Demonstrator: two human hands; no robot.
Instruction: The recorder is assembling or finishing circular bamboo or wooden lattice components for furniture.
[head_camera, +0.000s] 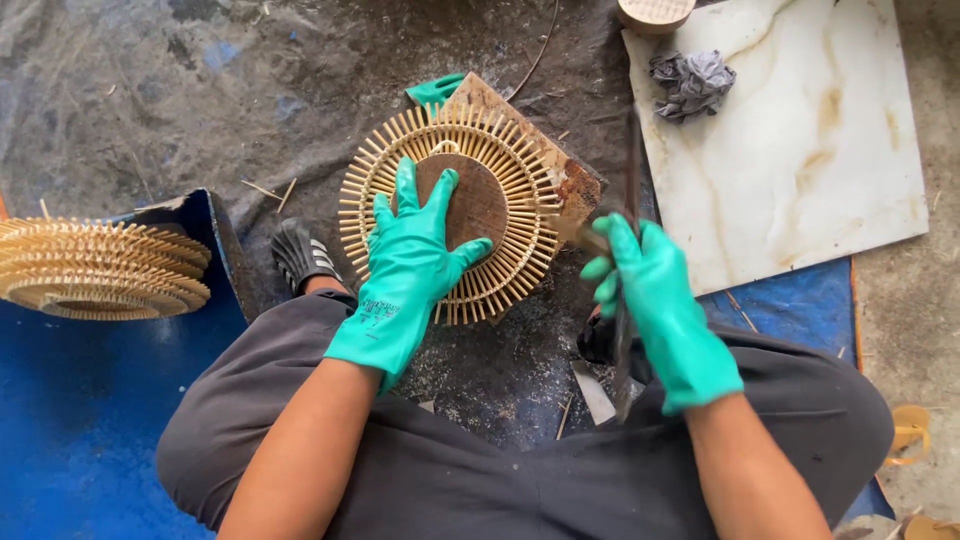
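A round bamboo-stick coaster with a brown wooden disc in its middle lies on a worn wooden board on the ground. My left hand, in a green rubber glove, presses flat on the disc with fingers spread. My right hand, also gloved in green, grips a long dark blade that points away from me, just right of the coaster's edge. I sit with dark trousers, knees apart, around the board.
A stack of finished bamboo coasters rests at the left on a blue tarp. A white marbled tile with a crumpled grey rag lies at the upper right. A black sandal sits beside the board.
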